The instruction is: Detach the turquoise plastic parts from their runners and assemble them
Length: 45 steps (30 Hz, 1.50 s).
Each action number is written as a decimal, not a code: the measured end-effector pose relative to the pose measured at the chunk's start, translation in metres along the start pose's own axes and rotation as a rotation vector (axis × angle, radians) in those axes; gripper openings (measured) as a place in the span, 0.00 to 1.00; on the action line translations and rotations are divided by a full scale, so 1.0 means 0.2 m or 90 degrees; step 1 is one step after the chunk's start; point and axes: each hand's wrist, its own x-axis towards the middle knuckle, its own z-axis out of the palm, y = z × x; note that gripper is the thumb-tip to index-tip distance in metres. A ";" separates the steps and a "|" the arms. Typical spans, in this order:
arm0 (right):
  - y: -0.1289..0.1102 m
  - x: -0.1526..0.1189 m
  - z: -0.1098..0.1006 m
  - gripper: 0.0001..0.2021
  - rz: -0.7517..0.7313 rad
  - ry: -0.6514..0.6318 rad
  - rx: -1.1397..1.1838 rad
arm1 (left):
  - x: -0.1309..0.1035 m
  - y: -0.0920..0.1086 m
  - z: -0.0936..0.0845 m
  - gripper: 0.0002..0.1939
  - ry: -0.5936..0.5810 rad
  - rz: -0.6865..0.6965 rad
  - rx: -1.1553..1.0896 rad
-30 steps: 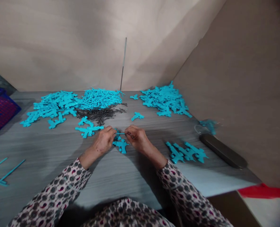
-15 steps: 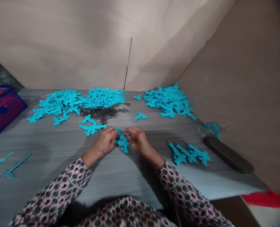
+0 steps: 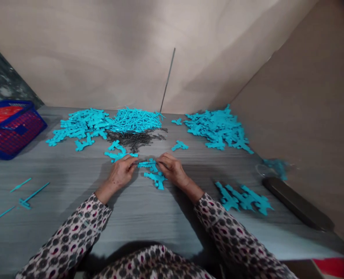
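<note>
My left hand (image 3: pixel 123 171) is closed in a pinch, with a small dark tip showing at its fingers. Facing it, my right hand (image 3: pixel 173 169) pinches too; a thin line, seemingly a rod, runs between the two. Just under and between the fingertips is a bright blue toy gun half (image 3: pixel 152 165), and I cannot tell whether it is touched. Nearer me lies another toy gun piece (image 3: pixel 157 179). Beyond my left hand, a further gun piece (image 3: pixel 117 155) is partly covered by the fingers.
Behind are a heap of gun pieces (image 3: pixel 84 126), a heap of thin blue rods (image 3: pixel 137 120), dark thin wiry parts (image 3: pixel 133 140) and another gun heap (image 3: pixel 218 126). Several guns (image 3: pixel 241 197) lie right, beside a dark long case (image 3: pixel 296 203). A blue basket (image 3: pixel 17 130) stands left.
My view has shifted, so the table's contents sit farther right. My hands have drawn slightly apart. The thin blue rod, clear between them before, now blends with the gun half behind it.
</note>
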 end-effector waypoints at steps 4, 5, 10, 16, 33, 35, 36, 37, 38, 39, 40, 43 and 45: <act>0.04 0.01 0.00 0.09 -0.008 -0.014 0.001 | -0.02 -0.04 0.01 0.12 0.027 -0.029 0.004; 0.05 0.01 0.01 0.09 -0.010 -0.017 0.004 | -0.02 -0.04 0.01 0.11 0.026 -0.031 0.007; 0.11 0.01 0.02 0.08 0.006 -0.038 0.048 | -0.01 -0.02 0.05 0.07 0.000 -0.050 0.061; 0.15 0.02 0.02 0.08 0.044 -0.082 0.109 | 0.02 -0.01 0.05 0.08 -0.043 -0.039 0.108; 0.14 0.04 0.01 0.09 0.083 -0.111 0.085 | 0.02 -0.06 0.06 0.06 -0.039 0.020 0.078; 0.13 0.04 0.01 0.08 0.079 -0.107 0.084 | 0.02 -0.06 0.06 0.06 -0.039 0.021 0.079; 0.13 0.04 0.01 0.08 0.075 -0.105 0.083 | 0.02 -0.06 0.06 0.06 -0.037 0.021 0.079; 0.13 0.04 0.01 0.08 0.071 -0.105 0.081 | 0.02 -0.05 0.06 0.06 -0.034 0.021 0.078; 0.13 0.04 0.01 0.08 0.068 -0.105 0.080 | 0.02 -0.05 0.06 0.06 -0.031 0.020 0.078; 0.13 0.04 0.01 0.09 0.064 -0.105 0.080 | 0.02 -0.05 0.06 0.06 -0.027 0.019 0.078; 0.12 0.04 0.01 0.09 0.062 -0.105 0.081 | 0.02 -0.05 0.06 0.06 -0.024 0.019 0.078; 0.11 0.04 0.01 0.08 0.056 -0.103 0.090 | 0.02 -0.05 0.07 0.05 -0.016 0.018 0.078; 0.11 0.04 0.00 0.08 0.053 -0.103 0.099 | 0.02 -0.05 0.07 0.05 -0.012 0.020 0.078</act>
